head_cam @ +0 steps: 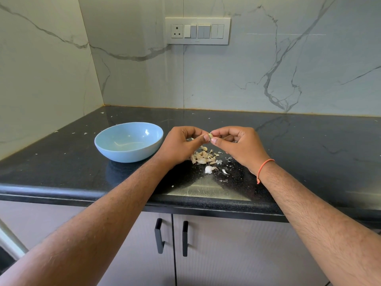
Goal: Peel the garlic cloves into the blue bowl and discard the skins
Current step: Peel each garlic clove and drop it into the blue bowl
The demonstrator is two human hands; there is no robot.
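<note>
A small garlic clove [210,136] is held in the air between both hands, a little above the black counter. My left hand [181,144] pinches it from the left with thumb and fingertips. My right hand [237,145] pinches it from the right. Below the hands lies a heap of garlic cloves and skins [203,156]. One white clove [208,169] lies apart, nearer the counter's front edge. The blue bowl [115,149] stands just left of my left hand, and I see nothing inside it.
The black counter [61,162] carries scattered skin flakes and meets marble walls at the back and left. A switch panel [197,31] hangs on the back wall. Two cabinet doors with black handles [159,238] lie below the counter's front edge.
</note>
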